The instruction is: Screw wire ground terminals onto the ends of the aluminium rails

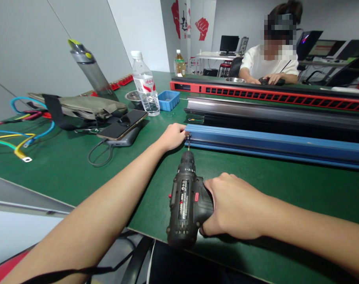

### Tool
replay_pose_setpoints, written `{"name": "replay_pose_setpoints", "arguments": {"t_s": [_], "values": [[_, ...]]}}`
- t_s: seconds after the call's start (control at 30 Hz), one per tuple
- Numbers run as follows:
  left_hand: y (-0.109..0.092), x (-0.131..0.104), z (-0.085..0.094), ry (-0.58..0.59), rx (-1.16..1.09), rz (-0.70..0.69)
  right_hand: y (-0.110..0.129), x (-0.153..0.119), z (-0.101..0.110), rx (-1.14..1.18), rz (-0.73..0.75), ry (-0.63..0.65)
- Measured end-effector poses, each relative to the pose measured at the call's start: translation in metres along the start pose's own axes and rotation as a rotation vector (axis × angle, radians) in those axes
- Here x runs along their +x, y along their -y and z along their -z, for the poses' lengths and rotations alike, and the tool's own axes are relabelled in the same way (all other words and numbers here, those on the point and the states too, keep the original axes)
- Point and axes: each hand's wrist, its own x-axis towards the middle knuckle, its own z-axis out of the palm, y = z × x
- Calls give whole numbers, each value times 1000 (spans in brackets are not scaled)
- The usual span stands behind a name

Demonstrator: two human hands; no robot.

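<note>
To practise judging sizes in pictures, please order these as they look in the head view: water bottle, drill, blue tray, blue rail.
1. Blue rail, cut off by the frame
2. Drill, perhaps enlarged by nearness
3. Water bottle
4. Blue tray

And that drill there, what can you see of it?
The drill looks like dark plastic, with a numbered collar, a red button on its side and a label of small print. A thin bit juts from the chuck, pointing away from the wearer toward the blue rail's left end, near the left hand. The right hand grips its partly hidden handle. Whether it spins, I cannot tell.
</note>
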Motion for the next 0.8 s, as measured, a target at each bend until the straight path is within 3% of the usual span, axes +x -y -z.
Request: {"name": "replay_pose_setpoints", "arguments": {"t_s": [0.8], "values": [[-2,-1,0,-8,-20,21,2,1,3,-6,-12,29]]}}
